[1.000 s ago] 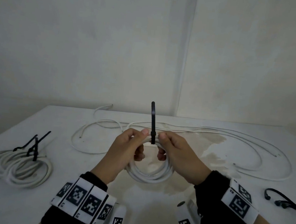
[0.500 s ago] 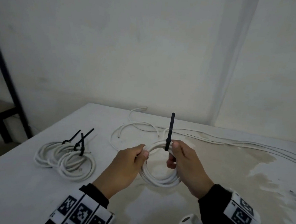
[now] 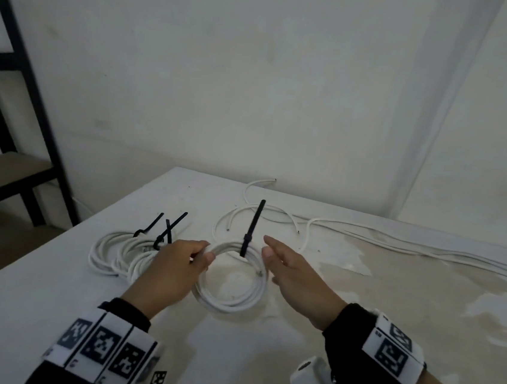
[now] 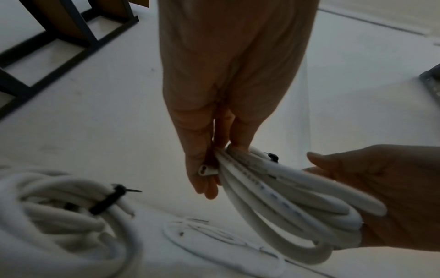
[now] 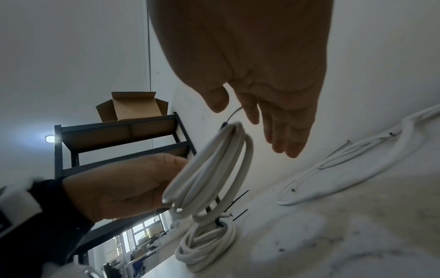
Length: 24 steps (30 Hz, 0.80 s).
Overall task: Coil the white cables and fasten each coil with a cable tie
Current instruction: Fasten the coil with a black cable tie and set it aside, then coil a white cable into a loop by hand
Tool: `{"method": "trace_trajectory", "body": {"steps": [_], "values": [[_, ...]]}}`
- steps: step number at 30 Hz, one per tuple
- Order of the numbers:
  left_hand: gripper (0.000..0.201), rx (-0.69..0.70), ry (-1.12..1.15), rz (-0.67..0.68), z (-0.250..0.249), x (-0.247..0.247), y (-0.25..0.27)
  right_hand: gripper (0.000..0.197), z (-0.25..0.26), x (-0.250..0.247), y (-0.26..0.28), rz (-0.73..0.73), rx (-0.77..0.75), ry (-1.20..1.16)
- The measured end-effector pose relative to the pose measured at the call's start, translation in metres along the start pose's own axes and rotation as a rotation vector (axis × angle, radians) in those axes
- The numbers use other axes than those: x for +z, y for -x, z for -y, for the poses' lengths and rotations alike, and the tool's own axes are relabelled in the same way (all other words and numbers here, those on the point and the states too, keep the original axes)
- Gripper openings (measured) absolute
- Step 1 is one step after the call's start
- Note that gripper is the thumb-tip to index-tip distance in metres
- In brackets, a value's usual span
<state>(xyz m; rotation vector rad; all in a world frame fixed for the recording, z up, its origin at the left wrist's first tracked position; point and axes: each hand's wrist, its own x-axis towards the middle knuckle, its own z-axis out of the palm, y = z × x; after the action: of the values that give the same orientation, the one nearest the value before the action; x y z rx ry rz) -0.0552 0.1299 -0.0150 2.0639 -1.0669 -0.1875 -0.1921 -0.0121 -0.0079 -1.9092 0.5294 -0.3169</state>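
Note:
A coil of white cable (image 3: 228,301) hangs just above the white table (image 3: 290,367), held upright. My left hand (image 3: 205,254) grips its left side, fingers and thumb pinched round the strands (image 4: 214,165). A black cable tie (image 3: 249,232) is wrapped round the top of the coil, its tail pointing up. My right hand (image 3: 266,249) is at the coil's right side with straight, spread fingers and holds nothing. In the right wrist view its fingertips (image 5: 281,139) are clear of the coil (image 5: 214,169) and of the tie's thin tail (image 5: 232,114).
Tied white coils (image 3: 120,256) with black tie tails (image 3: 167,229) lie left of my left hand. Loose white cables (image 3: 397,244) run along the table's back and right. A black shelf rack (image 3: 20,104) stands beyond the table's left edge, with a cardboard box (image 5: 133,107) on top.
My right hand has let go of the cable tie and opened. The left hand keeps hold of the coil, which has moved left toward the tied coils as the view swung left.

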Motion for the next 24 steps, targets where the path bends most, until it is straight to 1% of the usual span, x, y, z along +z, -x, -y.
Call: {"method": "trace_trajectory", "body": {"steps": [4, 8, 11, 14, 17, 21, 22, 24], "values": [[0.032, -0.118, -0.111, 0.065, 0.029, -0.011, -0.004, 0.051, -0.004, -0.011, -0.012, -0.043, 0.08, 0.048], [0.025, -0.192, -0.214, 0.086, 0.045, -0.016, -0.009, 0.051, -0.012, -0.031, -0.018, -0.103, 0.14, 0.045], [0.028, -0.225, -0.278, 0.087, 0.045, -0.016, -0.014, 0.048, -0.015, -0.043, -0.02, -0.13, 0.162, 0.046], [0.023, -0.285, -0.324, 0.115, 0.044, -0.015, -0.02, 0.046, -0.019, -0.05, -0.02, -0.147, 0.179, 0.043], [0.025, -0.348, -0.305, 0.127, 0.043, -0.012, -0.026, 0.044, -0.022, -0.055, -0.022, -0.167, 0.179, 0.041], [0.034, -0.385, -0.326, 0.113, 0.041, -0.01, -0.031, 0.04, -0.022, -0.062, -0.026, -0.178, 0.176, 0.035], [0.033, -0.383, -0.332, 0.113, 0.041, -0.01, -0.032, 0.041, -0.023, -0.065, -0.026, -0.18, 0.174, 0.038], [0.023, -0.389, -0.331, 0.108, 0.041, -0.011, -0.032, 0.044, -0.026, -0.07, -0.027, -0.186, 0.177, 0.058]]}}
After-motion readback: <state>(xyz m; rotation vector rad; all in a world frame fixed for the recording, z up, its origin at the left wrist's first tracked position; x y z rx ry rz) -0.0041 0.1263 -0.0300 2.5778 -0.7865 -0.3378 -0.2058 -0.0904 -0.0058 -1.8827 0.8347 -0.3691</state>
